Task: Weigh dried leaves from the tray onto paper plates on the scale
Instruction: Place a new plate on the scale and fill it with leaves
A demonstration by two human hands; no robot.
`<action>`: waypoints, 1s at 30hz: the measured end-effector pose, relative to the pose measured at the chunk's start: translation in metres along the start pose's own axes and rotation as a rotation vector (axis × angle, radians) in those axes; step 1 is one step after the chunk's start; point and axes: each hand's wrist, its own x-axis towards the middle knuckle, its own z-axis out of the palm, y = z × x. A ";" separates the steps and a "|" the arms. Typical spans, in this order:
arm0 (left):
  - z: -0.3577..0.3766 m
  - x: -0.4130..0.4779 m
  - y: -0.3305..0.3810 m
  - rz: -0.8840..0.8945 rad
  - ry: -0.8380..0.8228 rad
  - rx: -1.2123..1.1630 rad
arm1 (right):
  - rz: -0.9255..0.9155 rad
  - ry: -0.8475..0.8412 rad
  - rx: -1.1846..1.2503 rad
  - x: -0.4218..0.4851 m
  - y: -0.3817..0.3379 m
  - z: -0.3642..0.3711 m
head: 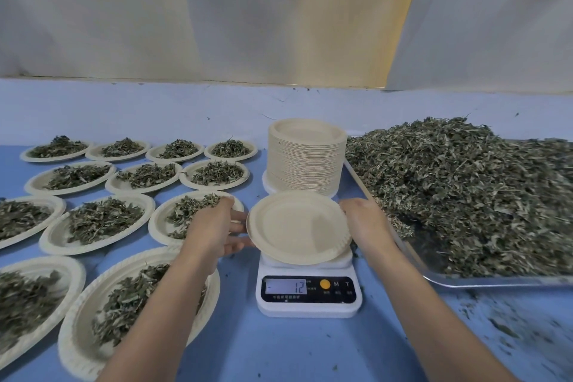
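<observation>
An empty paper plate (299, 226) is tilted just over the platform of the white digital scale (308, 295), whose display reads 12. My left hand (214, 226) holds the plate's left rim, fingers under it. My right hand (364, 222) holds the right rim, its fingertips hidden behind the plate. A tall stack of empty paper plates (307, 158) stands right behind the scale. To the right, a metal tray (483, 281) carries a big heap of dried leaves (465, 192).
Several paper plates with leaf portions (102, 220) cover the blue table on the left, the nearest one under my left forearm. Loose leaf crumbs (508, 329) lie on the table in front of the tray. A pale curtain hangs behind the table.
</observation>
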 end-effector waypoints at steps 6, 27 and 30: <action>-0.001 0.003 0.000 -0.023 -0.007 0.013 | -0.053 0.056 -0.063 0.003 0.003 -0.004; 0.118 -0.026 0.021 0.566 -0.188 0.120 | -0.082 -0.023 -0.740 0.093 0.053 -0.062; 0.127 -0.020 0.023 0.567 -0.187 0.096 | -0.307 0.091 -0.744 0.112 0.053 -0.059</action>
